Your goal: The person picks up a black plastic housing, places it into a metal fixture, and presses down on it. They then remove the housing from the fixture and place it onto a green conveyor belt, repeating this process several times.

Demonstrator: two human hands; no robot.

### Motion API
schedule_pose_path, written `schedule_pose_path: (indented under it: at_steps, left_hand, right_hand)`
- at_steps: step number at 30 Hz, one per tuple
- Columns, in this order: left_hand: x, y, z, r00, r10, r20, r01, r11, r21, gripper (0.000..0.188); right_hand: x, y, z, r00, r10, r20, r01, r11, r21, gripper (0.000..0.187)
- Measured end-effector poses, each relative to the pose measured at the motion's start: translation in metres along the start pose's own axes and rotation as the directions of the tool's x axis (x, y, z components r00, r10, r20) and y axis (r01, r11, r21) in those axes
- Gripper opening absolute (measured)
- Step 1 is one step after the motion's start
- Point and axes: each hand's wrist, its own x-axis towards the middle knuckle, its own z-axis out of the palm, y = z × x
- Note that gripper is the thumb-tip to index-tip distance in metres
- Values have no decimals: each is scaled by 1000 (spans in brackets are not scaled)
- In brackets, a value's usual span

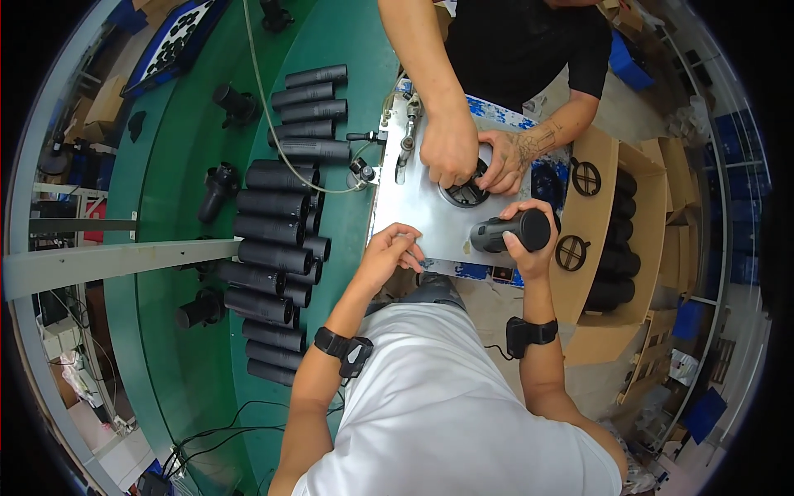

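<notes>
My right hand (532,240) is wrapped round a black cylinder (504,236), holding it tilted over the near right part of a metal plate (447,240). The cylinder's wide round end faces up toward me. My left hand (392,255) hovers at the plate's near left edge, its fingers loosely bent and apart, with nothing visible in them. Across the plate, a co-worker's two hands (453,150) work at a black ring-shaped part (466,194) set in the plate. Their fingers partly cover it.
Many black cylinders (271,204) lie in rows on the green bench (351,50) at left. A hose (269,116) hangs over them. A metal fitting (407,136) stands on the plate's left side. At right, a cardboard box (583,285) holds more cylinders, with black rings (571,253) on its flap.
</notes>
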Motion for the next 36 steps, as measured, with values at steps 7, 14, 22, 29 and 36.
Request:
schedule_pose_path:
  at_steps: [7, 14, 22, 29, 36]
  left_hand:
    - [-3, 2, 1, 1000, -9, -14, 9, 999, -43, 23]
    - [-3, 0, 1, 1000, 3, -17, -4, 998, -60, 24]
    - [-3, -1, -1, 1000, 5, -16, -5, 999, -34, 23]
    - [-4, 0, 0, 1000, 7, -17, -8, 1000, -28, 23]
    - [-4, 0, 2, 1000, 12, -5, -12, 1000, -27, 23]
  right_hand:
    - [-1, -1, 1, 1000, 0, -4, 0, 1000, 11, 45]
    - [-2, -2, 2, 1000, -2, -8, 2, 1000, 2, 44]
    - [0, 0, 1, 999, -27, -16, 27, 1000, 2, 43]
    - [-1, -2, 2, 1000, 9, 6, -9, 1000, -9, 44]
    - [-4, 0, -2, 1000, 12, -1, -12, 1000, 5, 45]
